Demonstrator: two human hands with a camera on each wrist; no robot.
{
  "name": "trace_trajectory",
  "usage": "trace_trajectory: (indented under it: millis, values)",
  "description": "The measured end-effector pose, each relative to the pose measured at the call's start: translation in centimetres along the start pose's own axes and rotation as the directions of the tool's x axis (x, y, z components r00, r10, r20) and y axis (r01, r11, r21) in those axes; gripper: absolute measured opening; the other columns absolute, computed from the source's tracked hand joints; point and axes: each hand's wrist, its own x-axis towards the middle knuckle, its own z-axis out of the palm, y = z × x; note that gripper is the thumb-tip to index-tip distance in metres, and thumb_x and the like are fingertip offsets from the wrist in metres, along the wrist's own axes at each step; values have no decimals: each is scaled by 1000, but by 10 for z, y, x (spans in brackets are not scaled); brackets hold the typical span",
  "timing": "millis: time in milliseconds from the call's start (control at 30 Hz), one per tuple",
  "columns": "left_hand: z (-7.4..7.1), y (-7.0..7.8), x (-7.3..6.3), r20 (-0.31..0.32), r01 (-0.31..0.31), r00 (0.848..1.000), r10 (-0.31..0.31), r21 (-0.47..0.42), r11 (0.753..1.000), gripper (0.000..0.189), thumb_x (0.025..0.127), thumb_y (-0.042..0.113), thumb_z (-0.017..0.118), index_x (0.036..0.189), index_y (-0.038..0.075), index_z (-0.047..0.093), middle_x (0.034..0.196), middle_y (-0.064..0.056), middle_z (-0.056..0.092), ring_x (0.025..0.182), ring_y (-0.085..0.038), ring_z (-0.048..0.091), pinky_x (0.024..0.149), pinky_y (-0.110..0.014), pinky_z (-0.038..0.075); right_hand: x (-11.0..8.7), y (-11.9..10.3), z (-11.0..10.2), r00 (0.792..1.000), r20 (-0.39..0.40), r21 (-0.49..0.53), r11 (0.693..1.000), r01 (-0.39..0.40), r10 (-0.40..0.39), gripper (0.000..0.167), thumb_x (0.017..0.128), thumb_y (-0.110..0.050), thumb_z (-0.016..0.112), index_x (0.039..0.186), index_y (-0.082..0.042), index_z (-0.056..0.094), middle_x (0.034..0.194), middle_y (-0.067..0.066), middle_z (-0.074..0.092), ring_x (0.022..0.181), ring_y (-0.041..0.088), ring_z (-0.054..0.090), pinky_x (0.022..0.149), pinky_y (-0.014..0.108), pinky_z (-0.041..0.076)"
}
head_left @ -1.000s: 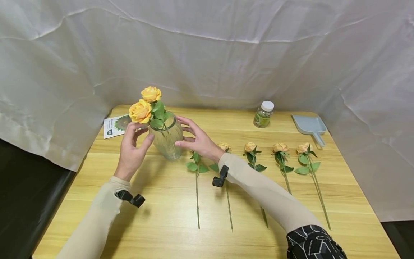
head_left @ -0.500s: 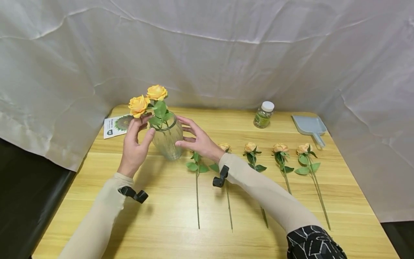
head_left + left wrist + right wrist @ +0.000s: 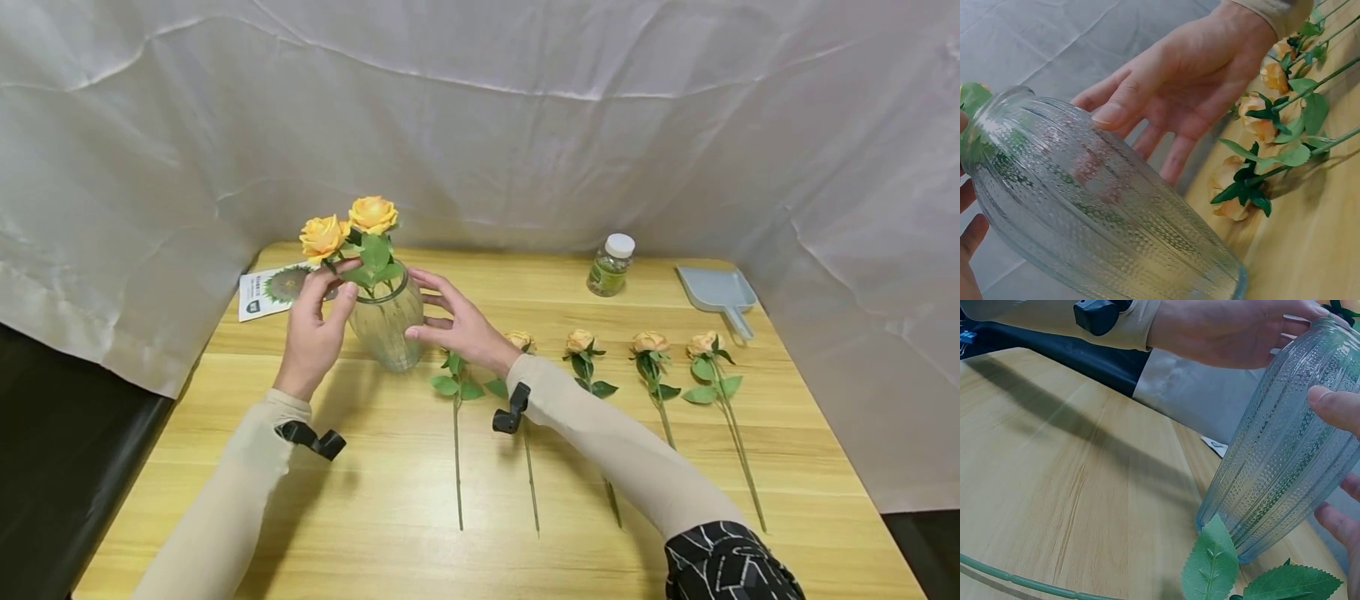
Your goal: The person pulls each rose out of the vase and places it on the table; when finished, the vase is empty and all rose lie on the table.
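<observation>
A ribbed clear glass vase [image 3: 386, 333] stands on the wooden table, holding two yellow roses [image 3: 324, 237] with green leaves. My left hand [image 3: 318, 321] is at the vase's neck, beneath the left rose. Its thumb and fingers are spread apart beside the leaves, with the fingertips partly hidden behind them. My right hand [image 3: 461, 325] holds the vase's right side, thumb in front and fingers reaching round behind. In the left wrist view the right thumb [image 3: 1110, 115] lies against the textured glass [image 3: 1097, 187]. The right wrist view has the left hand [image 3: 1229, 331] at the rim.
Several paler roses [image 3: 580, 342] lie in a row to the right, stems toward me. Behind them are a white-capped jar [image 3: 611, 267] and a grey dustpan [image 3: 717, 289]. A printed packet [image 3: 262, 292] lies left of the vase. A pale curtain [image 3: 480, 133] hangs behind the table.
Both rose heads have shifted: the rear one moved right and the left one rose slightly. My left hand has moved slightly up and right toward the rim. My right hand and the vase stay put.
</observation>
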Motion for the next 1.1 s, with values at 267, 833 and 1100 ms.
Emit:
trace_trajectory:
  millis: [267,833,1100]
  values:
    - [-7,8,13,-114,-77,991,65,-103,992,32,107,0,62,138,-10,64,137,5,67,130,-15,63,117,-30,54,1,1,-1,1000,-4,-18,1000,-5,5,86,100,-11,81,167,-42,38,173,-3,37,155,24,45,125,38,52]
    - [-47,46,51,-388,-185,919,70,-267,946,27,96,-11,69,121,-1,73,123,-8,73,105,-19,72,93,-23,66,-2,1,0,1000,-6,17,1000,-22,22,87,100,-9,80,169,-39,37,173,-3,36,156,25,44,126,42,51]
    - [-75,70,64,-484,-268,870,98,-296,917,26,94,-14,66,117,-4,74,116,-19,72,91,-24,76,83,-29,71,-2,3,0,1000,-9,12,1000,-10,11,84,101,-12,80,167,-42,38,171,-5,38,155,22,45,125,38,52]
